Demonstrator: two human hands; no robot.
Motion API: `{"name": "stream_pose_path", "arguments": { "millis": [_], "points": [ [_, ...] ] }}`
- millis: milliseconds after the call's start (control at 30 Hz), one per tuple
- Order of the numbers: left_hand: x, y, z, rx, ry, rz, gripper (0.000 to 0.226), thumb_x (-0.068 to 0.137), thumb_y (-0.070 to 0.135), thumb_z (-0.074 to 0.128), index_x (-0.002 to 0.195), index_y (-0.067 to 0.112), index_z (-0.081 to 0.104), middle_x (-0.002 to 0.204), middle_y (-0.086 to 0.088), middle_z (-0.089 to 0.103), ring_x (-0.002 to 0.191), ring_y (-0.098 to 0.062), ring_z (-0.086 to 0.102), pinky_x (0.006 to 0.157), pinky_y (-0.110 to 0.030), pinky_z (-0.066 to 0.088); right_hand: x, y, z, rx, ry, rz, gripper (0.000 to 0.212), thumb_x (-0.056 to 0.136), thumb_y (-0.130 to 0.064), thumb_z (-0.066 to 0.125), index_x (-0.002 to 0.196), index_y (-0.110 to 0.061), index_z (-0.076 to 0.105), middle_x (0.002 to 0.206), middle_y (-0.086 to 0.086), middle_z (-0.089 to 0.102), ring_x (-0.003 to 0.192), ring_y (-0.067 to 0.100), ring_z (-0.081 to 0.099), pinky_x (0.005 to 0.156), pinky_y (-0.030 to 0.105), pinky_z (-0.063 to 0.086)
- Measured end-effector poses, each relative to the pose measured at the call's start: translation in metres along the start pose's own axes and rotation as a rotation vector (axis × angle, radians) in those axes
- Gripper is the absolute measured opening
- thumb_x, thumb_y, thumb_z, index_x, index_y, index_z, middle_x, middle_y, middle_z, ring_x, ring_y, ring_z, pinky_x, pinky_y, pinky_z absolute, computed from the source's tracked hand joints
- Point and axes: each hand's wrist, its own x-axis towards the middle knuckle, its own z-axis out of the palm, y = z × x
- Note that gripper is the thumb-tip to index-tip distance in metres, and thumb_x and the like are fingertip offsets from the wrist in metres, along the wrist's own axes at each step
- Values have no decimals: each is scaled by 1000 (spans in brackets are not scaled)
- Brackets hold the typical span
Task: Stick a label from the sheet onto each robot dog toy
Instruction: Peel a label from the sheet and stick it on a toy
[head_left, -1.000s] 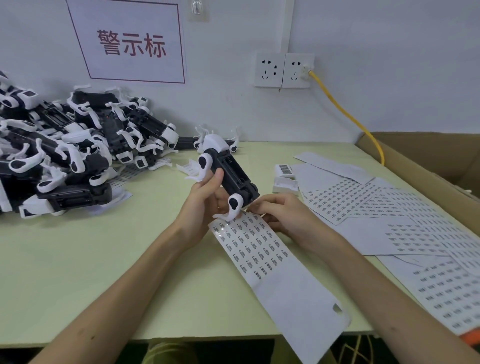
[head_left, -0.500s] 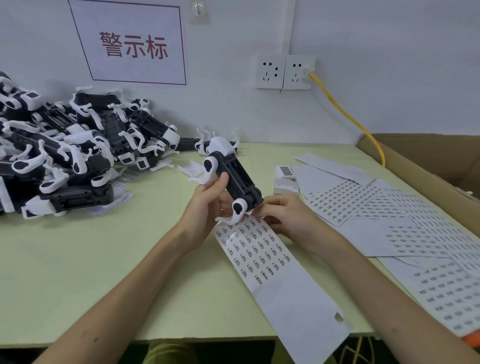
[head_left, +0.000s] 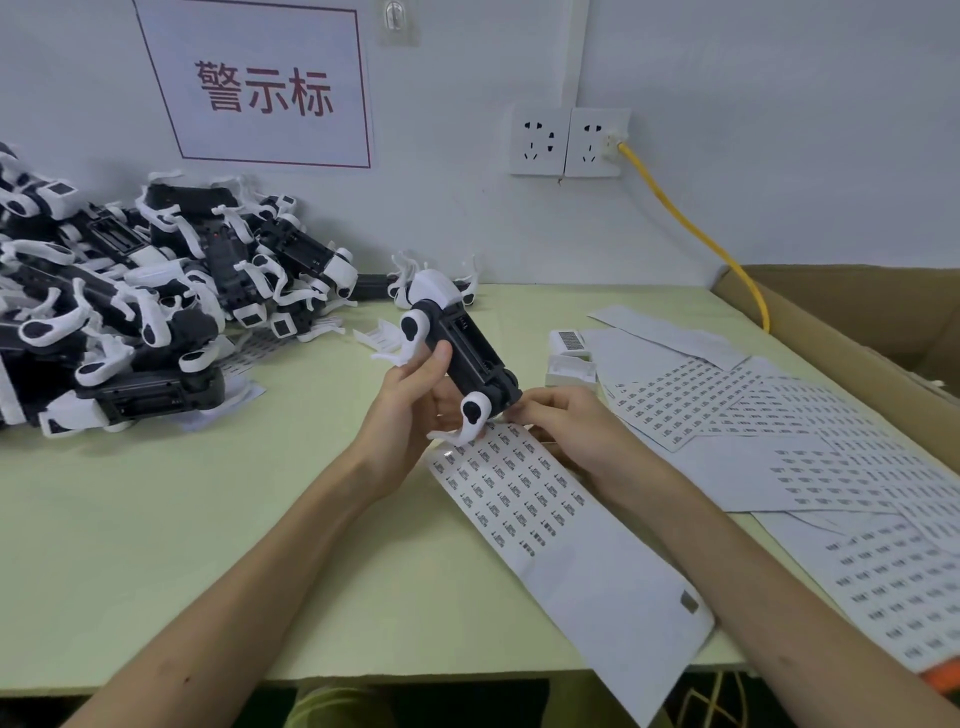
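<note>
My left hand (head_left: 410, 410) grips a black-and-white robot dog toy (head_left: 460, 353) belly-up above the table, thumb on its side. Right under the toy's rear end lies a long label sheet (head_left: 524, 499), partly used, with its lower half blank. The fingertips of my right hand (head_left: 561, 421) sit at the toy's rear corner, over the top edge of that sheet. Whether they pinch a label is hidden. A heap of more robot dog toys (head_left: 140, 306) lies at the left against the wall.
More label sheets (head_left: 779, 415) spread over the right of the pale green table (head_left: 156, 519). A small white box (head_left: 570, 353) stands behind my right hand. A cardboard box (head_left: 857, 322) sits at the far right, with a yellow cable (head_left: 696, 234) running to the wall sockets.
The toy in my left hand has tilted up slightly and my right fingertips have moved up to its rear corner.
</note>
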Motion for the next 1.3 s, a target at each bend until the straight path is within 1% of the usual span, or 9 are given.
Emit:
{"name": "stream_pose_path", "arguments": {
  "millis": [167,333,433,533,600,700,800,933,1300],
  "points": [
    [1,0,0,34,44,-1,48,88,48,53,69,5,49,61,-12,51,63,-24,57,62,-20,49,-1,-3,0,70,121,-31,14,95,-11,65,83,-8,73,73,3,69,59,15,61,52,23,47],
    [2,2,-4,81,102,3,77,92,55,51,84,-21,55,78,-23,52,85,-33,56,86,-38,47,-1,-4,-5,4,240,-191,17,96,-7,64,84,-9,75,66,2,67,53,13,58,54,20,46],
    [3,4,-5,108,173,55,57,102,51,46,83,-1,63,83,-25,62,89,-29,56,96,-41,41,-2,-4,-7,17,246,-258,15,96,-8,65,86,-7,76,66,4,70,53,16,61,57,22,49],
    [4,5,-8,63,165,55,50,108,51,37,93,18,71,90,-24,63,90,-26,54,91,-43,34,-2,-2,-6,-24,253,-328,17,97,-9,66,84,-12,76,67,5,72,53,18,62,57,22,49],
    [6,7,-12,-66,123,16,46,108,55,35,98,36,75,88,-9,70,81,-22,63,81,-38,42,-1,-1,-3,-48,254,-378,18,97,-9,65,84,-14,76,67,5,71,53,19,62,57,23,48],
    [6,9,-18,-331,59,-59,40,105,57,40,113,27,66,87,0,71,73,-18,69,71,-33,58,-2,2,0,-104,287,-477,17,98,-11,65,86,-17,76,66,5,70,52,20,61,58,24,48],
    [6,7,-21,-461,9,-102,42,101,55,48,120,19,59,86,-1,69,80,-22,72,87,-54,60,-5,4,4,-170,335,-583,14,98,-14,65,88,-18,74,64,1,67,48,18,60,55,21,48],
    [6,7,-17,-504,-43,-152,56,99,56,52,137,16,50,86,-4,69,87,-26,73,88,-62,57,-7,5,8,-225,359,-658,13,97,-14,67,88,-23,72,62,-2,65,47,14,58,53,23,49],
    [6,8,-17,-633,-20,-134,43,102,53,51,120,15,60,89,-6,71,90,-27,73,86,-62,57,-8,6,9,-321,272,-687,12,95,-11,68,93,-20,77,68,-3,68,50,31,58,55,46,49]
  ]
}}
